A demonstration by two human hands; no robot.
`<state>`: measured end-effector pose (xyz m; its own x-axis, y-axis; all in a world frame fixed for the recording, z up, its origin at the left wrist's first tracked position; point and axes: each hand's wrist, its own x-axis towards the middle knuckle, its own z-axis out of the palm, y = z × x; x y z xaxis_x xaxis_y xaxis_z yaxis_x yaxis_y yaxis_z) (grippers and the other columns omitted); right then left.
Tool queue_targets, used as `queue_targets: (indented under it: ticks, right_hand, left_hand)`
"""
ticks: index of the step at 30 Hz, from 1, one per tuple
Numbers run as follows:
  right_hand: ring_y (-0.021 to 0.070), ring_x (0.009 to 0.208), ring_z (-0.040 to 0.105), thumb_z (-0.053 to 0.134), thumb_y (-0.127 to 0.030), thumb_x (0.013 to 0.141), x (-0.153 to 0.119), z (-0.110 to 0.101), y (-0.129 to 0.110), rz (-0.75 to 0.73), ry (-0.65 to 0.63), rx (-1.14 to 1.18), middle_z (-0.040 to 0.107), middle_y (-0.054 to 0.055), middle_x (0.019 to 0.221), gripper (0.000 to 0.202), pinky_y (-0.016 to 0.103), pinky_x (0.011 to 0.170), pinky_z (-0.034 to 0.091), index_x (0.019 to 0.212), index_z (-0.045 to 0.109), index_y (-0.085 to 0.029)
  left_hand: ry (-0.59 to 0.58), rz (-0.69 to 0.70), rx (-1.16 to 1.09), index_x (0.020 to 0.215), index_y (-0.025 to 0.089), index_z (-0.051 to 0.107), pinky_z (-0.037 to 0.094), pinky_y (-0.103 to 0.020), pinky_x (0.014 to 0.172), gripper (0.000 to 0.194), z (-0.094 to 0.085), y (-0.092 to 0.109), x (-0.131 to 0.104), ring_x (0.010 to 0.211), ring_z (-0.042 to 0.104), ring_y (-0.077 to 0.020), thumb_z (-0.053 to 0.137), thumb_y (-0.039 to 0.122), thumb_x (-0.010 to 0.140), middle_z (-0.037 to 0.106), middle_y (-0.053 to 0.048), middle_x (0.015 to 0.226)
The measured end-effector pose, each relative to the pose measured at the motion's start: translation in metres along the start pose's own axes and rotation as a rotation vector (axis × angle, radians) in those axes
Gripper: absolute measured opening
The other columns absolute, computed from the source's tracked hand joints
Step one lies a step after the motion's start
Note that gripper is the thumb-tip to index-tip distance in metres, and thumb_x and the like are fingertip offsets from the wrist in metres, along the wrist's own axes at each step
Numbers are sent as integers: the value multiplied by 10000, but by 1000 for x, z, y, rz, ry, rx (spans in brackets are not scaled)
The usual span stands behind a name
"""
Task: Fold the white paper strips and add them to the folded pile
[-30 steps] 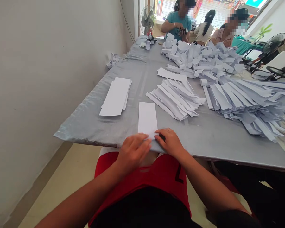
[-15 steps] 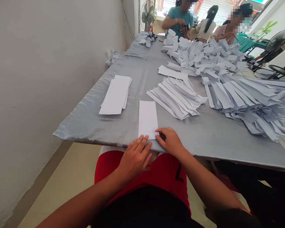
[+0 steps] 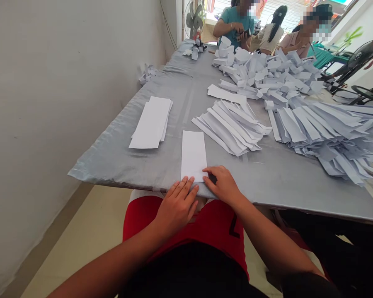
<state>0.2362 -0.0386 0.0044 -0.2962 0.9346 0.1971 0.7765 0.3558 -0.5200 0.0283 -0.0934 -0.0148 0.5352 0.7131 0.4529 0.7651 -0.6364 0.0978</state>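
A white folded paper [image 3: 194,153] lies lengthwise at the table's near edge, in front of my body. My left hand [image 3: 178,200] lies flat with its fingers stretched out, their tips resting on the paper's near edge. My right hand [image 3: 222,183] is curled at the near right corner, with thumb and index finger on the paper's edge; its other fingers are tucked beneath. To the left rests a stack of white paper strips [image 3: 151,123]. Right of the paper is a fanned row of folded strips [image 3: 231,128].
A grey cloth covers the table [image 3: 112,153]. A larger heap of folded strips [image 3: 323,128] lies at the right, and a pile of crumpled-looking paper pieces [image 3: 267,72] behind. People [image 3: 236,25] sit at the far end. A wall [image 3: 65,82] runs along the left.
Both hands and the paper under them stay in place. The view shifts very slightly. At the far right, a person's hand has moved up towards the head.
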Motion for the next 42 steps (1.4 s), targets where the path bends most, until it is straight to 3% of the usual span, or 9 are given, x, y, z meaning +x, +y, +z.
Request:
queue_targets:
  ticks: [11, 17, 20, 24, 30, 34, 38, 42]
  right_hand:
    - [234, 910, 641, 571, -295, 946, 1, 1, 0, -13, 14, -28, 739, 49, 931, 246, 388, 842, 494, 1149, 699, -240]
    - [269, 1121, 614, 543, -286, 966, -18, 1, -20, -177, 229, -213, 694, 101, 1274, 311, 423, 958, 430, 1232, 689, -214]
    - [276, 1237, 568, 536, -261, 975, -31, 3, -31, -293, 145, -292, 679, 48, 1334, 334, 435, 1011, 368, 1280, 672, -262]
    - [288, 1317, 525, 525, -266, 991, -37, 5, -30, -279, 66, -328, 690, 15, 1328, 353, 465, 1062, 303, 1321, 648, -283]
    - [305, 1324, 539, 513, -261, 1003, -40, -1, -16, -242, 99, -388, 700, 8, 1310, 320, 506, 1069, 283, 1274, 678, -300]
    - [307, 1348, 528, 521, -251, 999, -43, -4, -11, -223, 96, -389, 700, 26, 1308, 335, 509, 1072, 302, 1293, 671, -309]
    - [300, 1369, 513, 521, -251, 1003, -44, -4, -10, -228, 88, -386, 689, 21, 1324, 338, 497, 1071, 310, 1305, 662, -304]
    - [303, 1366, 516, 509, -248, 1009, -44, -3, -12, -243, 98, -397, 683, 22, 1333, 331, 495, 1069, 305, 1298, 667, -283]
  left_hand:
    - [-22, -19, -11, 1321, 134, 638, 448, -478, 1103, 394, -2, 4, 1, 1377, 518, -328, 503, 241, 967, 561, -179, 1462]
    - [-55, -33, 1, 1351, 129, 615, 435, -473, 1111, 420, -3, 5, 1, 1376, 520, -319, 480, 242, 970, 572, -166, 1454]
    - [-62, -22, 32, 1346, 99, 611, 440, -478, 1102, 428, -4, 7, 2, 1363, 533, -326, 448, 251, 980, 594, -177, 1427]
    - [-85, -22, 29, 1361, 87, 596, 438, -489, 1102, 446, -5, 8, 2, 1364, 529, -337, 457, 260, 975, 582, -190, 1436]
    - [-134, -25, 7, 1418, 119, 549, 426, -492, 1116, 483, -9, 3, 1, 1388, 507, -323, 481, 280, 968, 536, -168, 1487]
    - [-111, -36, -15, 1471, 127, 488, 420, -474, 1124, 523, -12, -6, -6, 1356, 543, -303, 485, 303, 979, 578, -157, 1450]
    - [-84, -38, 7, 1447, 124, 518, 439, -477, 1100, 500, -20, -14, -12, 1304, 591, -312, 484, 319, 989, 627, -160, 1393]
    - [-85, -21, 30, 1395, 113, 570, 429, -496, 1106, 461, -27, -9, -2, 1325, 570, -326, 484, 324, 994, 654, -155, 1359]
